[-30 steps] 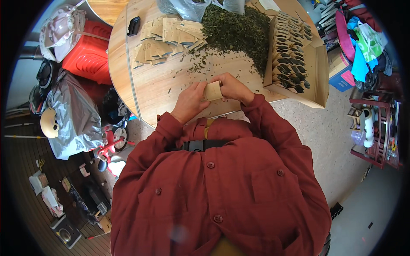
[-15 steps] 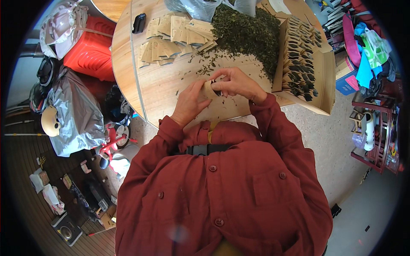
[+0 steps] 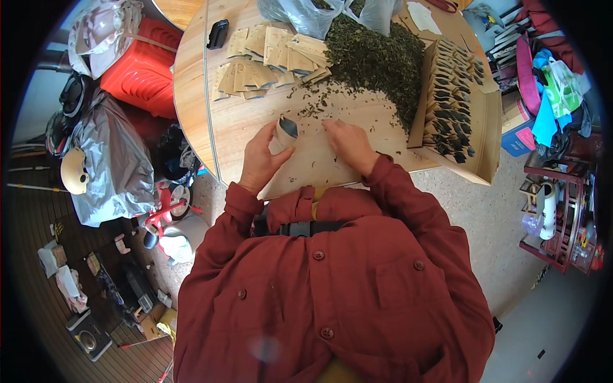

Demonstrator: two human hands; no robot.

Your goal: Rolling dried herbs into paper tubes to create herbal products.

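Observation:
My left hand (image 3: 260, 159) grips a small brown paper pouch (image 3: 285, 136), its mouth gaping upward and its inside dark. Just to the right, my right hand (image 3: 350, 145) hovers low over the table (image 3: 287, 181) with its fingers drawn together. What those fingers hold, if anything, is hidden. Dark dried leaves (image 3: 377, 57) form a big heap beyond my right hand, and loose bits are strewn toward me. Flat brown paper pouches (image 3: 246, 75) lie in overlapping rows at the far left of the table.
An open cardboard box (image 3: 488, 121) at the right holds rows of upright pouches (image 3: 450, 96) with dark mouths. Clear plastic bags (image 3: 306, 18) sit behind the leaf heap. A black plastic case (image 3: 218, 34) lies at the far left, and red plastic stools (image 3: 140, 73) stand beyond the table.
My hands have parted: the right has let go of the pouch and moved right, down by the tabletop. The left has shifted left with the pouch, whose mouth now gapes.

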